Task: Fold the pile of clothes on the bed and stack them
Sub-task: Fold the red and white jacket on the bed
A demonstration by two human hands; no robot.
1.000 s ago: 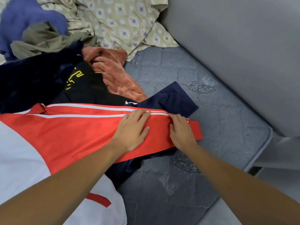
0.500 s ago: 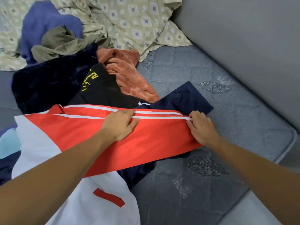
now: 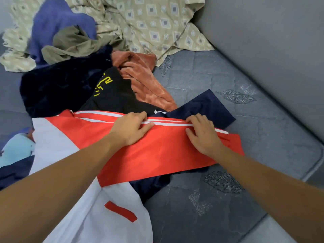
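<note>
Lying across a grey quilted mattress (image 3: pixel 219 207), beside a grey wall (image 3: pixel 271 50): a patterned sheet (image 3: pixel 149 23), a heap of crumpled clothes (image 3: pixel 70 81), then a red-and-white garment (image 3: pixel 157 155) spreading flat over a navy piece (image 3: pixel 206 104). Pressing down on its striped upper edge: left hand (image 3: pixel 130 129), fingers nearly straight, and right hand (image 3: pixel 203 135), fingers slightly bent, gripping nothing.

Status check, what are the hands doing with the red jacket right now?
Both hands flat on red sleeve: left hand, right hand. Unfolded pile behind.
</note>
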